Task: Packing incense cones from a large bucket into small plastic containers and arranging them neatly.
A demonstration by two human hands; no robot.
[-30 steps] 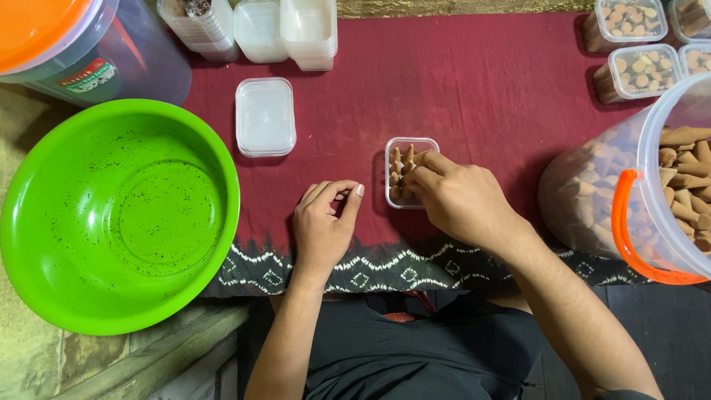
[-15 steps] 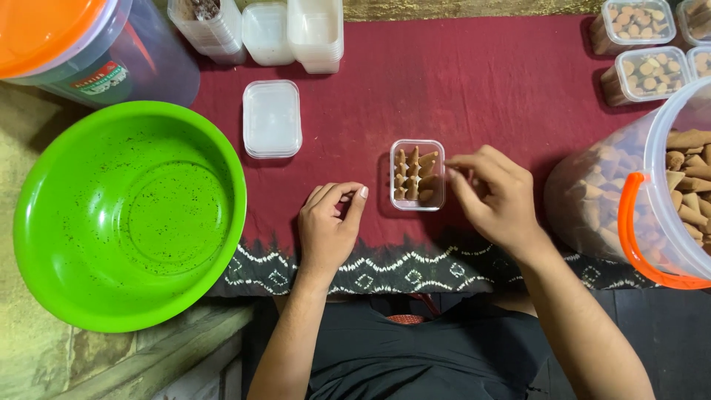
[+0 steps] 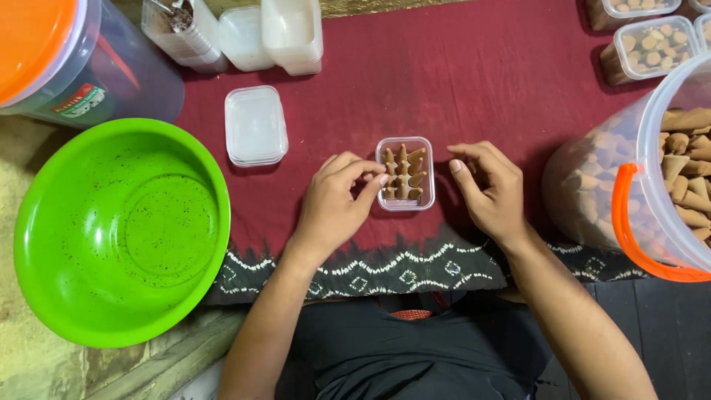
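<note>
On the red cloth (image 3: 459, 81), small clear box (image 3: 404, 173) approx. full w/ brown cones (image 3: 402, 172); left hand (image 3: 333, 204) fingers pinch its edge, right hand (image 3: 489, 185) loose, empty. Lid (image 3: 255, 125) not on yet.

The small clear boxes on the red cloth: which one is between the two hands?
The open box of brown cones, between the left hand and right hand; the other boxes lie farther up the cloth.

I sit at a floor-level hand-packing station, likely home-based; the maroon cloth (image 3: 459, 81) is my work surface; right of it, a bucket of brown cones (image 3: 666, 185); at its far edge, stacked empty tubs (image 3: 292, 33); left, a green basin (image 3: 111, 230).
</note>
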